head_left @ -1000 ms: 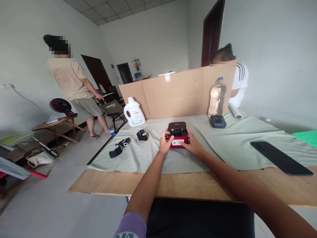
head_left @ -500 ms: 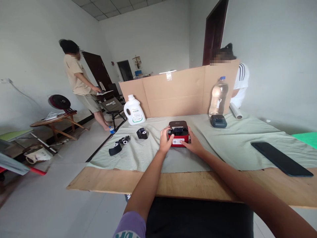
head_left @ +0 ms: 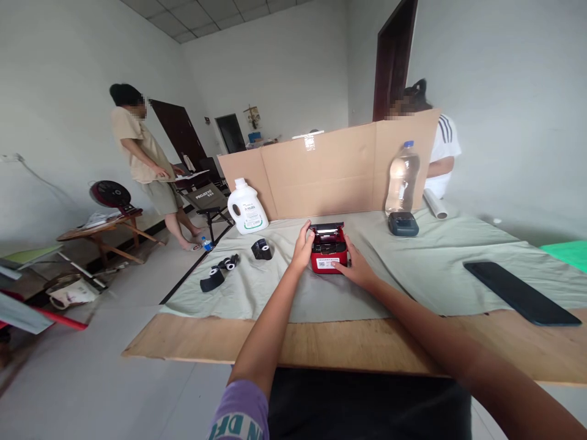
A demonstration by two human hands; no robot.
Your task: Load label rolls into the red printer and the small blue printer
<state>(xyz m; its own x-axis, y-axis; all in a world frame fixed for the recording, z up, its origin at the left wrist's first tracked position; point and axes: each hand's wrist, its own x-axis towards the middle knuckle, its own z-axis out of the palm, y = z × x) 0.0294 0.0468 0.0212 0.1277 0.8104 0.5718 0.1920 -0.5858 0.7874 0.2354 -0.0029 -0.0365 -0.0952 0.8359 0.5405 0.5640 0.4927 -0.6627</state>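
A small red and black label printer point(head_left: 328, 253) sits on the grey-green cloth point(head_left: 413, 269) in front of me, its lid tipped up and back. My left hand point(head_left: 301, 249) grips its left side, fingers reaching up to the raised lid. On the printer's right side rests my right hand point(head_left: 355, 264), thumb pressed against the front label. Left of the printer lie a black roll holder point(head_left: 262, 249), two small white-cored rolls point(head_left: 228, 263) and a black curved piece point(head_left: 212, 280).
A cardboard screen point(head_left: 330, 168) stands across the table's far side, with a white detergent jug point(head_left: 246, 208), a water bottle point(head_left: 402, 177), a dark second printer point(head_left: 402, 223) and a white roll point(head_left: 435, 204) near it. A black phone point(head_left: 520, 292) lies right. One person stands left, another sits behind the screen.
The printer's lid has swung open; my left hand moved up along its side to the lid. The standing person shifted slightly.
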